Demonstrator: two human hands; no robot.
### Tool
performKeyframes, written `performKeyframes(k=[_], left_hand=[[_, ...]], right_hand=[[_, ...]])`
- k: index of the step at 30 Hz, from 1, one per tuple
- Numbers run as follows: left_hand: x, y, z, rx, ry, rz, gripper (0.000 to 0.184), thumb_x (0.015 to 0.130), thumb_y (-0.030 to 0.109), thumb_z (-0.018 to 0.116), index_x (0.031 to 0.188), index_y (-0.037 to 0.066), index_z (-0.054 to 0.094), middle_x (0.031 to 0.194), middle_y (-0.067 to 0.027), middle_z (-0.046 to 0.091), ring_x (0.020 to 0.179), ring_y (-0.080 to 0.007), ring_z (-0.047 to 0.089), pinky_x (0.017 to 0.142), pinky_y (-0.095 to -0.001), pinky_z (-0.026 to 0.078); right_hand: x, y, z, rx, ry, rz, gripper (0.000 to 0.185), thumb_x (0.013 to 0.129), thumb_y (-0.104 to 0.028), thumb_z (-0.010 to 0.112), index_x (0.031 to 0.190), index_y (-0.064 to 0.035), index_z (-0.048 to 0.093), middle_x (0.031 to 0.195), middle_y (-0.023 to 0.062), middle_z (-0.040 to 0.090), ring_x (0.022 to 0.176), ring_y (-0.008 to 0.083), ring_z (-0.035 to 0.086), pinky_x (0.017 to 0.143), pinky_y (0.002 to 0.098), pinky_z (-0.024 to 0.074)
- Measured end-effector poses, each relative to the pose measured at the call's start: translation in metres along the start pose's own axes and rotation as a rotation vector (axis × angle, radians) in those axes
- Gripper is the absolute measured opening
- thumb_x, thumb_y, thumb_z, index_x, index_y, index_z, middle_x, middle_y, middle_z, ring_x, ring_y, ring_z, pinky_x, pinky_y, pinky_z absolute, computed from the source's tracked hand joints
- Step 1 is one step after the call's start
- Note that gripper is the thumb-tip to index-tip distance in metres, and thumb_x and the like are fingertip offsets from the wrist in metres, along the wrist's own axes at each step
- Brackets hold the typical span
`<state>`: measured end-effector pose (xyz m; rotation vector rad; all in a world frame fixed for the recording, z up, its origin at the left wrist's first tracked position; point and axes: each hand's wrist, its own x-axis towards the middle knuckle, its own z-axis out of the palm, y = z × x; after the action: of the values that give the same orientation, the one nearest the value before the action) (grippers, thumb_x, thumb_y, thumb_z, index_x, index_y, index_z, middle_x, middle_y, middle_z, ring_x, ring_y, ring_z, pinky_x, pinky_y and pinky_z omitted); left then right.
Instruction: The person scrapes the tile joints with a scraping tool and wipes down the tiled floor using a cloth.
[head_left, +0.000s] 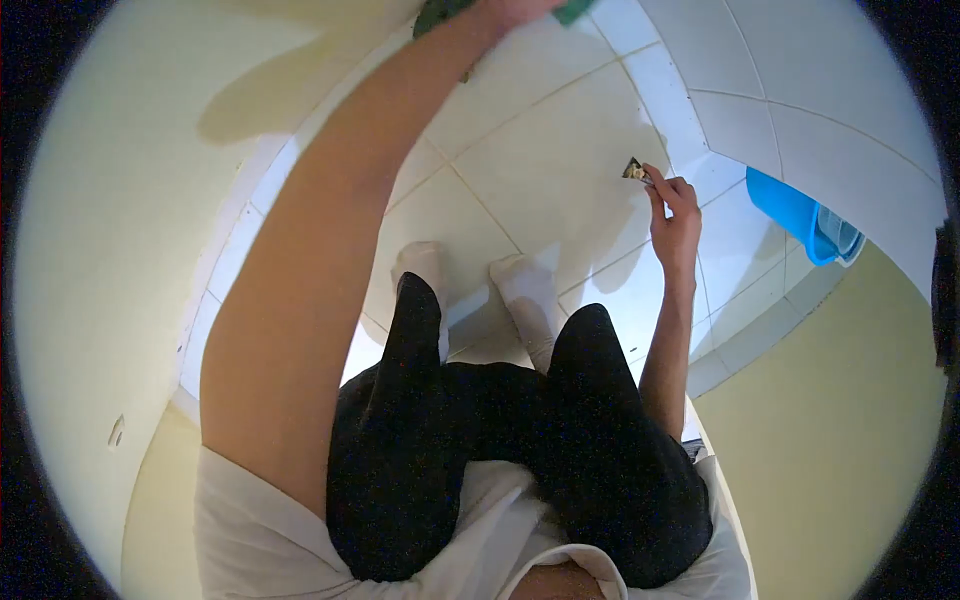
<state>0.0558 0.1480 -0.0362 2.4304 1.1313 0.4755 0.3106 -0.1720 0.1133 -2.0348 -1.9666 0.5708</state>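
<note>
My left arm reaches far forward to the top edge of the view, where my left hand (520, 8) is cut off and its fingers are out of sight. Something green (440, 14), perhaps a cloth, shows on both sides of that hand; whether I grip it cannot be seen. My right hand (677, 215) is closed in a pinch above the tiled floor (540, 150). Between its thumb and fingers is a small dark and tan piece (637, 171), possibly a crumpled wrapper, too small to name surely.
My feet in white socks (525, 285) are on the pale floor tiles, below my bent knees in black trousers. A plain wall (110, 250) runs along the left. On the right are a white tiled side (800, 80) and a blue plastic basin (790, 205).
</note>
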Motion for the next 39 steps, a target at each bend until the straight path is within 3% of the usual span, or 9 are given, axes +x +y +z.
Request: performKeyframes(k=[1,8,12,18,19,22,26,31,39], left_hand=[[-0.010,0.017,-0.048,0.730,-0.088,0.152,0.026,0.087,0.006,0.056,0.108,0.001,0.070,0.116,-0.0143,0.067,0.114,-0.0245,0.062,0.098,-0.0316,0.049],[0.009,0.038,0.026,0.983,-0.086,-0.170,0.039,0.093,0.009,0.056,0.129,-0.003,0.063,0.145,-0.0275,0.049,0.129,-0.0376,0.052,0.104,-0.0435,0.046],[0.011,0.078,-0.015,0.979,-0.445,-0.235,0.062,0.097,0.026,0.059,0.150,-0.001,0.039,0.157,-0.0239,0.033,0.143,-0.0368,0.035,0.112,-0.0491,0.034],[0.022,0.118,-0.043,0.917,-0.669,-0.368,0.069,0.093,0.035,0.066,0.150,0.005,0.041,0.155,-0.0161,0.039,0.141,-0.0300,0.037,0.106,-0.0470,0.035],[0.029,0.081,0.005,0.984,-0.443,-0.426,0.061,0.091,0.033,0.067,0.143,0.006,0.050,0.144,-0.0140,0.052,0.132,-0.0282,0.048,0.099,-0.0466,0.042],[0.035,0.083,-0.004,0.807,-0.537,-0.611,0.048,0.091,0.027,0.065,0.133,0.005,0.057,0.130,-0.0148,0.059,0.122,-0.0303,0.056,0.093,-0.0465,0.047],[0.025,0.051,-0.036,0.354,-0.434,-0.393,0.031,0.090,0.015,0.054,0.115,-0.001,0.061,0.111,-0.0231,0.064,0.107,-0.0388,0.063,0.091,-0.0495,0.051],[-0.061,0.128,-0.033,-0.255,0.281,-0.178,0.023,0.083,0.004,0.053,0.100,-0.004,0.066,0.097,-0.0283,0.066,0.095,-0.0455,0.064,0.086,-0.0494,0.051],[-0.090,0.109,0.012,-1.010,0.399,-0.794,0.041,0.083,0.002,0.047,0.120,0.005,0.065,0.102,-0.0182,0.068,0.089,-0.0291,0.066,0.080,-0.0402,0.053]], right_hand=[[-0.006,0.007,-0.001,-0.027,-0.006,0.012,0.034,0.093,-0.010,0.066,0.124,-0.0228,0.070,0.088,0.0075,0.062,0.082,0.0258,0.058,0.071,0.0386,0.0504],[-0.024,0.019,-0.007,0.081,0.067,0.080,0.034,0.093,-0.001,0.065,0.123,-0.0153,0.071,0.083,0.0072,0.058,0.079,0.0204,0.054,0.072,0.0320,0.0466],[-0.020,0.011,-0.010,0.086,0.066,0.080,0.034,0.093,-0.002,0.065,0.123,-0.0155,0.071,0.084,0.0078,0.059,0.079,0.0205,0.055,0.073,0.0315,0.0468],[-0.025,0.016,-0.015,0.088,0.062,0.139,0.032,0.094,-0.005,0.065,0.123,-0.0155,0.071,0.086,0.0081,0.059,0.080,0.0208,0.055,0.072,0.0325,0.0470],[-0.028,0.020,-0.015,0.092,0.065,0.142,0.031,0.094,-0.005,0.065,0.123,-0.0154,0.071,0.086,0.0082,0.059,0.080,0.0212,0.055,0.072,0.0328,0.0472],[-0.033,0.028,-0.014,0.072,0.062,0.134,0.031,0.094,-0.006,0.065,0.123,-0.0152,0.071,0.086,0.0088,0.059,0.081,0.0225,0.056,0.071,0.0338,0.0477],[-0.037,0.031,-0.017,0.089,0.075,0.109,0.030,0.094,-0.006,0.065,0.122,-0.0152,0.071,0.086,0.0095,0.059,0.082,0.0244,0.056,0.071,0.0353,0.0480],[-0.027,0.031,-0.020,0.076,0.088,0.040,0.031,0.094,-0.006,0.065,0.123,-0.0159,0.071,0.085,0.0088,0.059,0.082,0.0237,0.056,0.072,0.0352,0.0475],[-0.006,0.016,-0.011,0.089,0.083,-0.035,0.031,0.093,-0.005,0.065,0.122,-0.0154,0.071,0.084,0.0076,0.058,0.081,0.0234,0.055,0.074,0.0347,0.0473]])
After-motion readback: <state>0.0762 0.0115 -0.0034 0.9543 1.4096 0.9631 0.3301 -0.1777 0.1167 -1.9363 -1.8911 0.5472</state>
